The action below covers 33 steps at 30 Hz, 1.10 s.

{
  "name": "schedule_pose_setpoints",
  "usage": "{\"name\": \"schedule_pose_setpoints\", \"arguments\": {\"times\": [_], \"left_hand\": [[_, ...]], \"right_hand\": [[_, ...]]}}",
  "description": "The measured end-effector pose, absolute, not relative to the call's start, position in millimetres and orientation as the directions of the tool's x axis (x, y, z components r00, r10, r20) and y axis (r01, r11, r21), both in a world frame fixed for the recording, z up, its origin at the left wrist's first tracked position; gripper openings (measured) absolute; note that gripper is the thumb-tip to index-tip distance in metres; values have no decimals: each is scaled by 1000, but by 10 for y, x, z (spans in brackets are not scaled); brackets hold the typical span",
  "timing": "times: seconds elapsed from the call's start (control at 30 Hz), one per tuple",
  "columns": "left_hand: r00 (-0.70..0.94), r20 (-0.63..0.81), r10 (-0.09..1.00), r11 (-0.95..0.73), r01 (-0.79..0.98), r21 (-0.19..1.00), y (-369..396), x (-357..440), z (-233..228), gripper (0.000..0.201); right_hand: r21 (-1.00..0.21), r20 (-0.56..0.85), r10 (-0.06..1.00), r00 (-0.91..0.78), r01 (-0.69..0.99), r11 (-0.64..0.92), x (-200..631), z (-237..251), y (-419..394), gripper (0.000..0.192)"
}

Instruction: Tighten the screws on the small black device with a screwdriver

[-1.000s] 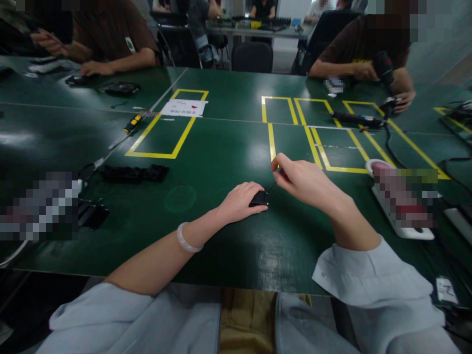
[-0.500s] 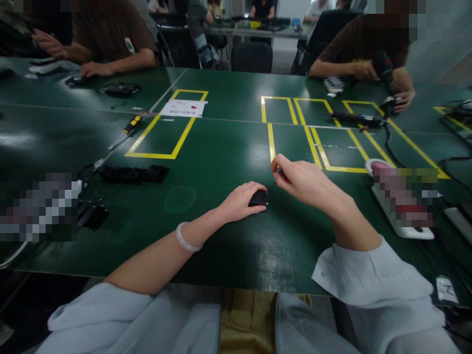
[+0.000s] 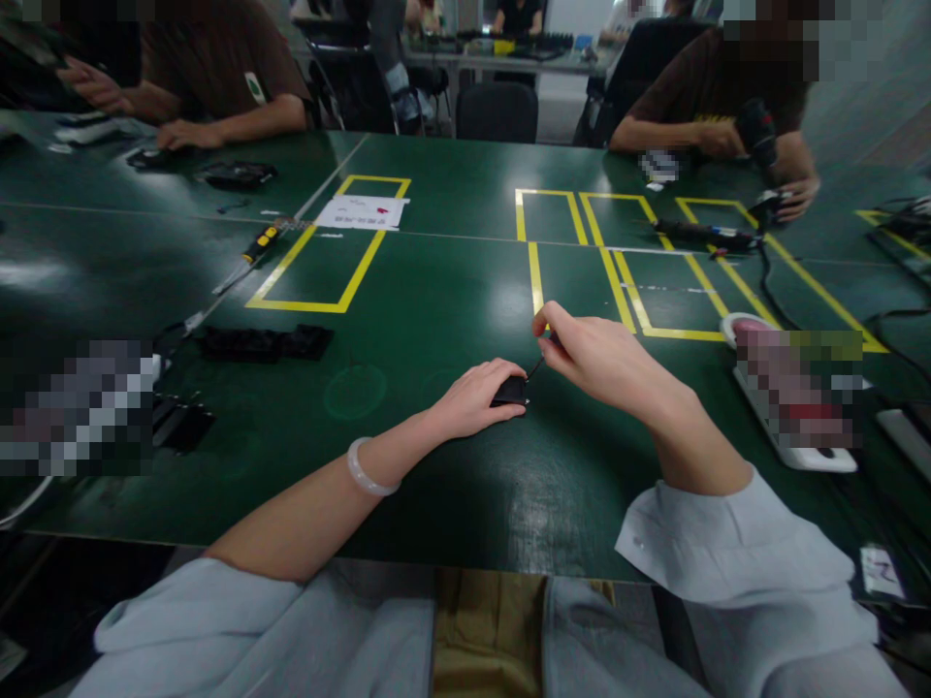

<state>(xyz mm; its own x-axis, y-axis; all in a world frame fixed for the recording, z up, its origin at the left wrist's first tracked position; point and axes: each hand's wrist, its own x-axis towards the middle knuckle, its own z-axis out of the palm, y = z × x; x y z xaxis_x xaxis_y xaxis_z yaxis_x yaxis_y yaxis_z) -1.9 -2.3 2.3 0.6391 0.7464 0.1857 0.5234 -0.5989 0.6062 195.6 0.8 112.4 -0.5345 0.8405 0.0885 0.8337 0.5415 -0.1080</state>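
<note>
My left hand (image 3: 480, 399) is closed around a small black rectangular part (image 3: 510, 392) on the green table (image 3: 436, 504), thumb in front and fingers over the top. The part's right end shows, with small shiny points; the rest lies under my palm. To its right, my right hand (image 3: 600, 361) is raised and pinches a thin dark-shafted tool (image 3: 536, 367), perhaps a screwdriver. The shaft slants down to the part's upper right corner. Most of the handle is hidden by my fingers.
Left lie black strips (image 3: 266, 343) and a yellow-black screwdriver (image 3: 262, 242). A paper label (image 3: 362, 212) rests on yellow tape outlines. Right is a phone-like item in a white case (image 3: 789, 397). Across the table a person holds a power driver (image 3: 756, 131); another person's hand (image 3: 190, 134) is at far left.
Almost nothing differs. Both hands keep their places, with the tool still at the corner of the black part.
</note>
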Motion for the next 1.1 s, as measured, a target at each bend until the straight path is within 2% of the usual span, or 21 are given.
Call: {"name": "schedule_pose_setpoints", "arguments": {"times": [0.1,0.3,0.5,0.73,0.97,1.1], "left_hand": [[637,190,747,-599,522,607,-23,-20,18,39],[639,174,749,-591,528,609,-24,-21,29,39],[641,185,745,-599,522,606,-19,-19,20,39],[638,174,750,-590,528,610,-24,-15,27,39],[640,183,746,-598,523,607,-17,-15,21,38],[643,180,744,-600,525,604,-22,-19,30,37]], "right_hand": [[-116,91,849,-521,841,529,1948,1145,-7,21],[-42,73,862,-501,862,505,1934,1171,-18,22],[-86,88,838,-539,834,545,1946,1140,-20,22],[-12,70,861,-504,862,506,1928,1163,-17,24],[-64,80,826,-557,825,562,1957,1135,-12,22],[-22,88,833,-546,835,549,1944,1158,-20,23]]}}
